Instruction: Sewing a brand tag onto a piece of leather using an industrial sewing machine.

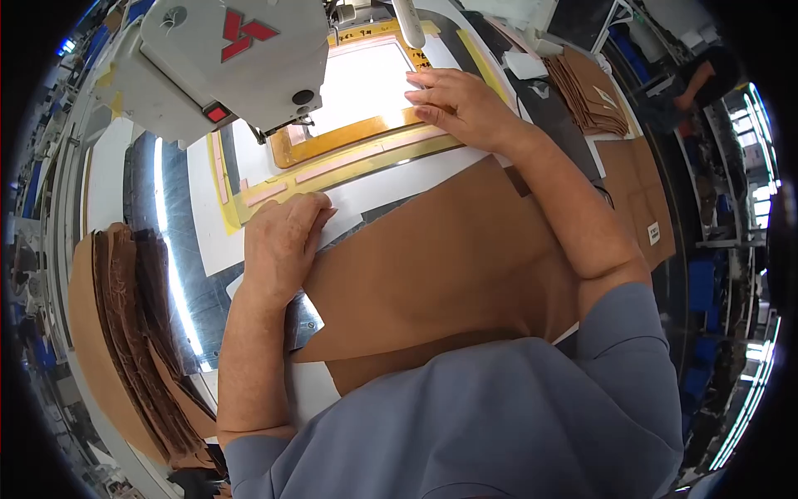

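A brown fabric panel (424, 266) lies in front of me, its near part slack against my body. Beside its far left corner, my left hand (287, 241) is closed, fingers curled and pressed together; whatever they may hold is hidden. My right hand (465, 104) reaches to the right side of an amber-edged template frame (341, 143), fingers stretched out over its border and white middle. That frame rests on a white sheet (349, 195) with yellow and pink strips. The grey sewing machine head (233, 62) stands over the frame's left part.
A thick stack of brown pieces (125, 341) hangs along the left table edge. Folded brown pieces (586, 91) are piled at the back right, with a brown panel (636, 191) nearer. Farther right, another person (706, 79) is partly visible.
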{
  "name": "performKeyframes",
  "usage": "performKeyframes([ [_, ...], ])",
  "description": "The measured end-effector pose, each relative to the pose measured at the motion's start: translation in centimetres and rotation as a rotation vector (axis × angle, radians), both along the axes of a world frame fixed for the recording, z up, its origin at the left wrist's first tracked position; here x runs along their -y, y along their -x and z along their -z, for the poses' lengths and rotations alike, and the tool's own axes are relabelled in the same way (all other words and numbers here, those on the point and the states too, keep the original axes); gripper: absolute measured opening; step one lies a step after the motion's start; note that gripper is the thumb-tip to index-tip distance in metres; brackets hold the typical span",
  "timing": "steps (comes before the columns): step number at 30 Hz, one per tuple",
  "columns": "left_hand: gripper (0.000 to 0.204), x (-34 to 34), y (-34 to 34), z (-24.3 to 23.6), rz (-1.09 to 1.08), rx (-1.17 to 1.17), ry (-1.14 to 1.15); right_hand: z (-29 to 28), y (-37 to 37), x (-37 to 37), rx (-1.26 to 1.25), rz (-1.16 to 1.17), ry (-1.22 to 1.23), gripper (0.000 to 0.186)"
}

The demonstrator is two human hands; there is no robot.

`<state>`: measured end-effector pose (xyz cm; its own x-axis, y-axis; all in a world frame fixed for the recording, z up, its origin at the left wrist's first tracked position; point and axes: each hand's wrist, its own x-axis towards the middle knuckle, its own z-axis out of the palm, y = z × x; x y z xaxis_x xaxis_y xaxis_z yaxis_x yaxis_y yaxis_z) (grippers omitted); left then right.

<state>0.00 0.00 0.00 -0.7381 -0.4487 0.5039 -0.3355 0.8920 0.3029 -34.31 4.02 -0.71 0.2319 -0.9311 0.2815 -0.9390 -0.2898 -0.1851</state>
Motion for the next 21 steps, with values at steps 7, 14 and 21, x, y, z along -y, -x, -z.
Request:
performKeyframes([
  [7, 0.011, 0.2, 0.0, -0.5, 0.004, 0.014, -0.009, 0.7, -0.6, 0.3, 0.526, 0.015, 0.007, 0.042],
  [14, 0.014, 0.1, -0.3, -0.5, -0.009, 0.029, -0.102, -0.9, -1.0, -0.1, 0.655, 0.101, 0.15, 0.042],
  [21, 0.008, -1.0, 0.1, -1.2, -0.013, -0.103, -0.198, -5.8, -8.0, -6.0, 0.537, -0.095, -0.295, 0.044],
])
